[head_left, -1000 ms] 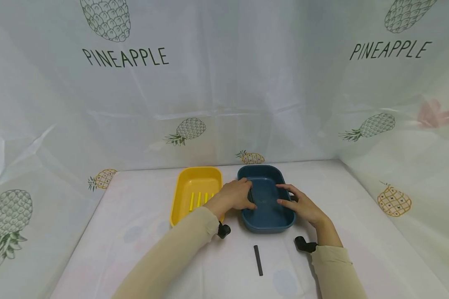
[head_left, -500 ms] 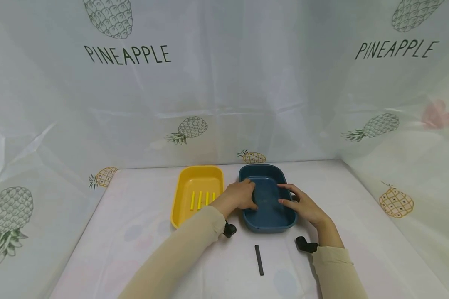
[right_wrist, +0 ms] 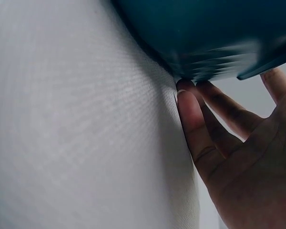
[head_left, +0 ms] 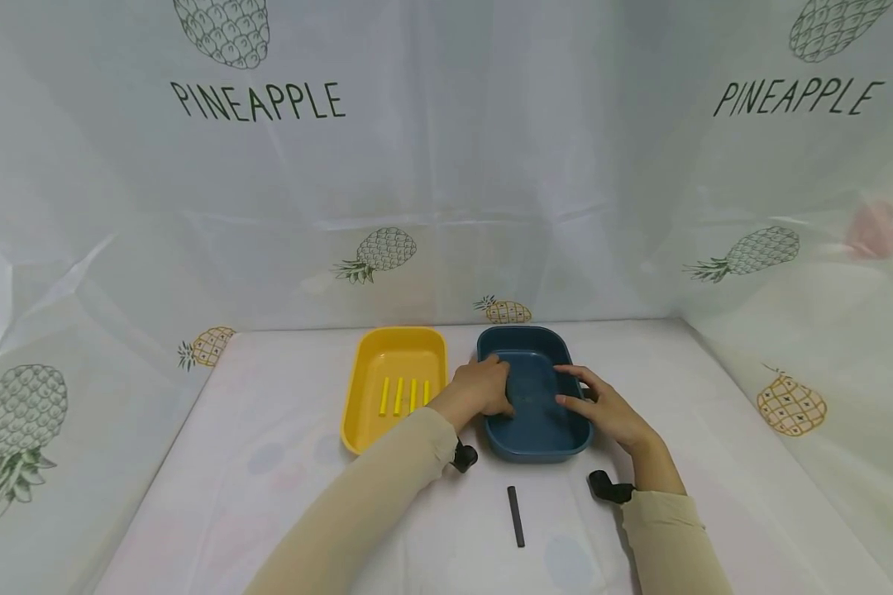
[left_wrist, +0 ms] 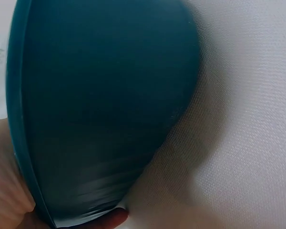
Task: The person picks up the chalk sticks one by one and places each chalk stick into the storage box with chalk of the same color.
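Observation:
A deep blue plastic tray stands on the white tablecloth, with both hands at its sides. My left hand grips the left wall, its thumb over the rim on the inside. In the left wrist view, a finger reaches under the blue tray. My right hand holds the opposite side, two digits over the rim. Seen from the right wrist, the right hand's other fingers press low against the outer wall near the cloth. No gap shows between tray and cloth in the head view.
Left of the blue tray stands a yellow tray with several yellow sticks in it, partly behind the left forearm. A dark stick lies on the cloth in front. A pineapple-print curtain hangs behind.
My left wrist has shifted slightly to the right, close against the blue tray. The right hand, trays and dark stick stay put; the head view has tilted a little.

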`<state>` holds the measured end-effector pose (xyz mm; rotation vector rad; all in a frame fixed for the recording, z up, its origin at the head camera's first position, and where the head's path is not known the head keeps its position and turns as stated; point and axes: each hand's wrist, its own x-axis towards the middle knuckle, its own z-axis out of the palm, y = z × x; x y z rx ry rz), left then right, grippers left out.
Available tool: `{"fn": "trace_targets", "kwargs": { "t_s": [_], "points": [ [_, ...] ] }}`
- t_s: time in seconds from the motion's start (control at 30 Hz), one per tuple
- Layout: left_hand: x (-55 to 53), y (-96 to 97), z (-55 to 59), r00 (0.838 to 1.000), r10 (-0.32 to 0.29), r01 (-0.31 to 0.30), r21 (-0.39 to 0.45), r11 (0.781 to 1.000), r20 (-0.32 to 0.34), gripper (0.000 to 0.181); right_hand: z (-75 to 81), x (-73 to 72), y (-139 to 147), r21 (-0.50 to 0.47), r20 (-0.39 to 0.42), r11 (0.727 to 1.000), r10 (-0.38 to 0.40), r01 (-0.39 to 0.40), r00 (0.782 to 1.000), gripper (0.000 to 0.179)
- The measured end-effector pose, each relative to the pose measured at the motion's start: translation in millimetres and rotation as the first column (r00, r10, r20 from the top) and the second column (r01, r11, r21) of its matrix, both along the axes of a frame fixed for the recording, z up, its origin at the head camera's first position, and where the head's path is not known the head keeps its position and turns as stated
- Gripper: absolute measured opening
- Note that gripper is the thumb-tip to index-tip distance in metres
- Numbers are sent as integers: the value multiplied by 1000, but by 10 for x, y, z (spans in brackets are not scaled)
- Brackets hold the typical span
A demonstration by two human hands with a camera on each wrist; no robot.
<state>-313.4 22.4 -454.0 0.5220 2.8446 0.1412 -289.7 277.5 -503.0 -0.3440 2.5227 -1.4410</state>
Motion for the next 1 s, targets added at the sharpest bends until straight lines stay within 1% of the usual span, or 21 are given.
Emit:
{"fn": "trace_targets", "kwargs": {
  "t_s": [0.13,0.33,0.47,0.7,1.0],
  "points": [
    [-10,6,-8,1000,15,-15,6,1000,0,85,-13,-21,4,8,0,1000,-4,4,1000,62],
    [1,13,24,1000,29,-29,15,999,2,82,-20,-41,11,19,9,1000,-21,20,1000,61],
    [1,13,26,1000,28,-28,15,999,0,82,-22,-43,14,20,10,1000,-15,15,1000,62],
    [18,10,38,999,34,-34,16,999,-1,83,-8,-44,9,-12,14,1000,-6,6,1000,63],
    [47,-9,47,999,32,-32,24,999,5,83,-15,-32,-1,4,21,1000,-2,2,1000,62]
  ]
}}
